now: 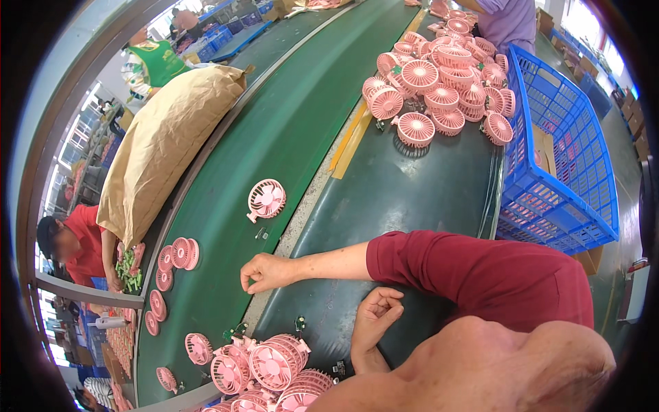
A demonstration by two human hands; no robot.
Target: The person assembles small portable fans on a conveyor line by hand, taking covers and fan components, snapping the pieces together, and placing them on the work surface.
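My right hand (268, 273) reaches across to the near edge of the bright green belt (226, 240). Its fingers are curled, with a small gap beside the thumb, and no object shows in it. Just past it, a small circuit part (261, 234) lies by a pink fan head (266, 199). Closer to me, my left hand (376, 321) hovers over the dark belt (316, 302), fingers loosely bent and thumb apart, holding nothing. Below it sits a cluster of pink fan heads (274, 364), some with small green circuit boards (300, 323) hanging off.
Pink fan heads (439, 89) are heaped at the far end, by a person in purple (508, 24). At the right stands a blue crate (563, 199). Round pink grilles (181, 253) dot the green belt's left side. Beyond are a brown sack (161, 144) and other workers.
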